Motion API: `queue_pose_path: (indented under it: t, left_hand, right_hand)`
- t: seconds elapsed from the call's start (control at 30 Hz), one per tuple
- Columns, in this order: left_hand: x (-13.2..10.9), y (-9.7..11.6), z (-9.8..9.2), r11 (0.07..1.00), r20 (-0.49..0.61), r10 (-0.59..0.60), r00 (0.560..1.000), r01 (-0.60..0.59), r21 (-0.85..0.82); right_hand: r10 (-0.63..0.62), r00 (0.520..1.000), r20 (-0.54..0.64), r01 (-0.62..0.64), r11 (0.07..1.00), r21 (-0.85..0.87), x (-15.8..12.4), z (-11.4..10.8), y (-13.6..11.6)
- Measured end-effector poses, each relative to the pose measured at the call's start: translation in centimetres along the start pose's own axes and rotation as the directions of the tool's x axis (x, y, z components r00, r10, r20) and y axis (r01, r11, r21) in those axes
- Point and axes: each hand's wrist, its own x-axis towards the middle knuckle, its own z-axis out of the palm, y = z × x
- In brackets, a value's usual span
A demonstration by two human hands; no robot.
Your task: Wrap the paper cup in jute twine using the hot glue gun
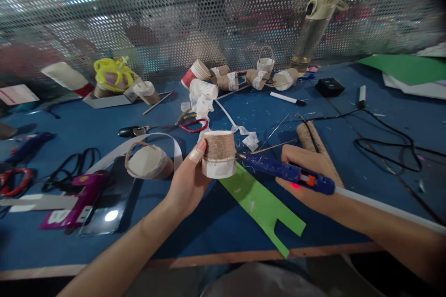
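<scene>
My left hand (pixel 190 181) grips a small paper cup (pixel 219 169) from its left side, above the table. Brown twine (pixel 219 146) wraps one half of the cup; the other half is bare white. In my right hand (pixel 310 174) is a blue hot glue gun (pixel 278 169), a white glue stick (pixel 383 206) sticking out of its back. The gun's nozzle touches or nearly touches the cup's right side, near the twine's lower edge. Below them lies a cut piece of green sheet (pixel 263 206). A finished little twine basket (pixel 148 162) with a handle stands left of my left hand.
Scissors with red handles (pixel 194 125), a phone (pixel 111 204) and a purple tool (pixel 76 199) lie on the blue table. Several twine-wrapped cups (pixel 256 79) and a water bottle (pixel 311 30) line the mesh wall. A black cord (pixel 383 141) loops at right.
</scene>
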Motion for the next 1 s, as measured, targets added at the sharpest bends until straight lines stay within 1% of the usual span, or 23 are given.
queue_pose_path:
  t: [0.1, 0.2, 0.23, 0.27, 0.33, 0.37, 0.47, 0.57, 0.63, 0.7, 0.87, 1.0]
  left_hand:
    - [0.1, -0.1, -0.2, 1.000, 0.012, 0.011, 1.000, -0.011, -0.005]
    - [0.1, -0.4, -0.6, 1.000, 0.041, -0.002, 0.999, 0.002, -0.003]
    - [0.1, -0.5, -0.7, 1.000, 0.062, -0.010, 0.998, 0.010, 0.004]
    - [0.0, -0.5, -0.7, 1.000, 0.087, -0.016, 0.996, 0.015, 0.019]
    - [-0.2, -0.5, -0.5, 0.998, 0.134, -0.028, 0.991, 0.020, 0.061]
    - [-0.3, -0.5, -0.4, 0.996, 0.145, -0.036, 0.989, 0.025, 0.080]
    - [-0.5, -0.5, -0.1, 0.994, 0.131, -0.052, 0.990, 0.039, 0.101]
    - [-0.6, -0.6, 0.0, 0.995, 0.099, -0.052, 0.994, 0.042, 0.093]
    - [-0.5, -0.6, 0.1, 0.995, 0.085, -0.049, 0.995, 0.042, 0.086]
    - [-0.5, -0.7, 0.1, 0.996, 0.075, -0.052, 0.996, 0.045, 0.081]
    - [-0.4, -0.8, 0.1, 0.995, 0.054, -0.059, 0.997, 0.055, 0.078]
    - [-0.2, -0.9, 0.0, 0.995, 0.045, -0.042, 0.998, 0.038, 0.091]
  right_hand:
    - [0.073, 0.997, 0.006, -0.074, 0.993, 0.087, -0.1, 0.0, 0.1]
    - [0.139, 0.990, 0.001, -0.133, 0.944, 0.302, -0.3, 0.1, 0.4]
    - [0.121, 0.992, -0.033, -0.100, 0.918, 0.383, -0.3, 0.2, 0.5]
    - [0.112, 0.991, -0.072, -0.076, 0.917, 0.393, -0.3, 0.4, 0.5]
    - [0.089, 0.995, -0.053, -0.071, 0.955, 0.287, -0.2, 0.7, 0.4]
    - [0.084, 0.994, -0.065, -0.063, 0.958, 0.281, -0.1, 0.9, 0.3]
    - [0.127, 0.992, -0.026, -0.108, 0.922, 0.371, 0.2, 1.6, 0.1]
    - [0.195, 0.978, 0.080, -0.208, 0.836, 0.508, 0.3, 2.2, 0.1]
    - [0.188, 0.974, 0.124, -0.225, 0.808, 0.545, 0.3, 2.3, 0.0]
    - [0.169, 0.980, 0.103, -0.198, 0.832, 0.519, 0.1, 2.2, -0.1]
    - [0.147, 0.989, -0.035, -0.123, 0.919, 0.374, -0.2, 1.7, -0.4]
    - [0.119, 0.990, -0.081, -0.092, 0.958, 0.273, -0.3, 1.3, -0.3]
